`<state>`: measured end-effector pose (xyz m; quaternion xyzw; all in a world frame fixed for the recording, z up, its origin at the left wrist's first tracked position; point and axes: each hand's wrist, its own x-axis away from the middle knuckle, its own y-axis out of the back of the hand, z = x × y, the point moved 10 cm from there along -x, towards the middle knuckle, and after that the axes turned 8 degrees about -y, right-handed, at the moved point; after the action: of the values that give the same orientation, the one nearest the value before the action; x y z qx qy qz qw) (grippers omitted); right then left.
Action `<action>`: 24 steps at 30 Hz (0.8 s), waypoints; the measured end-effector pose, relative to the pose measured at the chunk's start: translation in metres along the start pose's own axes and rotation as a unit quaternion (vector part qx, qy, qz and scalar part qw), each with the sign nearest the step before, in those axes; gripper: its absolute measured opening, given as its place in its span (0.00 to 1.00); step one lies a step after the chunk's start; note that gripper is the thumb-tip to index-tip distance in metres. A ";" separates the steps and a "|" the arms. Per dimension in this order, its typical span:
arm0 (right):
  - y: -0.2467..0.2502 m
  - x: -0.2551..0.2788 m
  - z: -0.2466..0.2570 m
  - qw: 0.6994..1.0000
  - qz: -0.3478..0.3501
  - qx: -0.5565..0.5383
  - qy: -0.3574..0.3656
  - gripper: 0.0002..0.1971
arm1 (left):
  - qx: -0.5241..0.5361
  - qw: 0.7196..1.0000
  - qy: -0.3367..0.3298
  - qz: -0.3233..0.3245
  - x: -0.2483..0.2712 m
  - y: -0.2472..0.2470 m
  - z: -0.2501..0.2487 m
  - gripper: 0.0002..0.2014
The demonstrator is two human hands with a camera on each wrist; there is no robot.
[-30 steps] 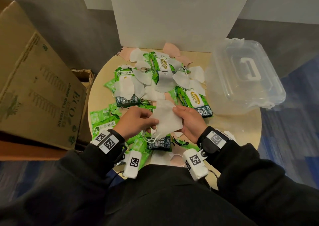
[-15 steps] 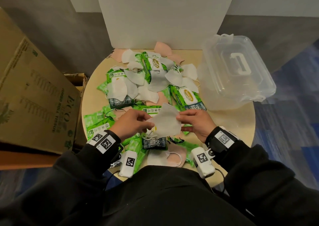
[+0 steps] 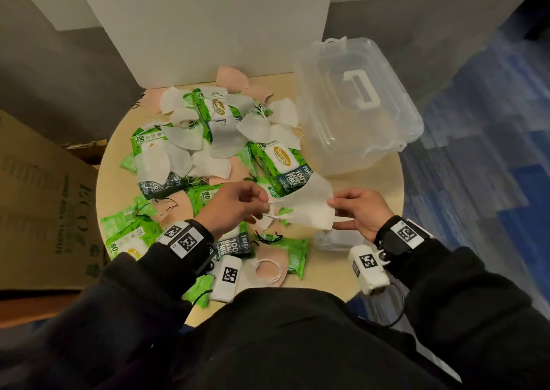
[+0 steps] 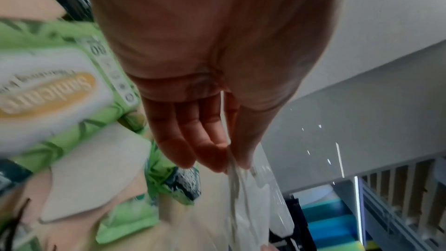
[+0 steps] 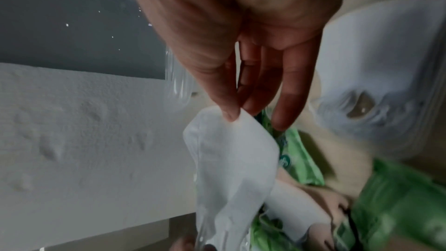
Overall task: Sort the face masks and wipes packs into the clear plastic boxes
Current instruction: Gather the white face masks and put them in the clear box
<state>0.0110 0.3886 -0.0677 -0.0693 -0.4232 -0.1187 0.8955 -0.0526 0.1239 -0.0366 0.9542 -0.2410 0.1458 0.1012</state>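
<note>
A: We hold one white face mask point(image 3: 303, 203) in the air between both hands, above the near side of the round table point(image 3: 384, 187). The left hand point(image 3: 235, 208) pinches its left end; the right hand point(image 3: 361, 211) pinches its right edge between thumb and fingers. Its long axis runs left to right.

B: And the destination?

A: The clear plastic box point(image 3: 357, 106) stands at the far right of the table, beyond the mask, lid closed, white handle on top. The right hand is the nearer one. We judge that the lid must be opened before anything goes in.

B: Legible text?

A: The wipes packs point(image 3: 279, 163) read "Sanicare", "100% BAMBOO FIBERS" and "80". The cardboard carton point(image 3: 44, 205) to our left reads "ECO"; we cannot read its smaller print reliably.

B: Remaining items?

A: Masks and packs lie mixed across the table.
</note>
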 end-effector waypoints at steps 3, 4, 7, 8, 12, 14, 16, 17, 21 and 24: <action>0.038 -0.005 0.000 0.997 -0.050 0.053 -0.002 0.07 | -0.009 0.999 0.001 0.031 -0.017 -0.037 -0.007 0.04; 0.051 -0.007 0.000 0.995 -0.069 0.077 -0.002 0.08 | -0.011 0.999 0.005 0.039 -0.023 -0.048 -0.007 0.04; 0.084 -0.017 0.000 0.982 -0.115 0.149 -0.005 0.09 | -0.041 0.997 0.020 0.065 -0.041 -0.082 -0.004 0.05; 0.093 -0.021 0.000 0.977 -0.126 0.174 -0.007 0.09 | -0.055 0.996 0.025 0.072 -0.046 -0.092 -0.001 0.05; 0.114 -0.036 -0.001 0.938 -0.157 0.307 -0.011 0.10 | -0.115 0.989 0.037 0.088 -0.063 -0.123 0.011 0.05; 0.115 -0.043 -0.002 0.919 -0.159 0.362 -0.001 0.13 | -0.139 0.985 0.046 0.096 -0.068 -0.134 0.018 0.05; 0.112 -0.047 -0.001 0.891 -0.158 0.426 0.019 0.15 | -0.163 0.979 0.060 0.103 -0.072 -0.142 0.026 0.06; 0.111 -0.049 0.000 0.874 -0.159 0.459 0.028 0.15 | -0.173 0.977 0.067 0.106 -0.074 -0.144 0.030 0.06; 0.105 -0.053 0.002 0.828 -0.151 0.537 0.055 0.13 | -0.210 0.969 0.083 0.105 -0.075 -0.150 0.040 0.07; 0.097 -0.055 0.000 0.806 -0.136 0.571 0.075 0.11 | -0.225 0.965 0.088 0.103 -0.076 -0.153 0.044 0.08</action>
<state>0.0036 0.4906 -0.1120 0.5217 -0.3516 0.0187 0.7771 -0.0316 0.2769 -0.1211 0.8604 -0.3545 0.1809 0.3184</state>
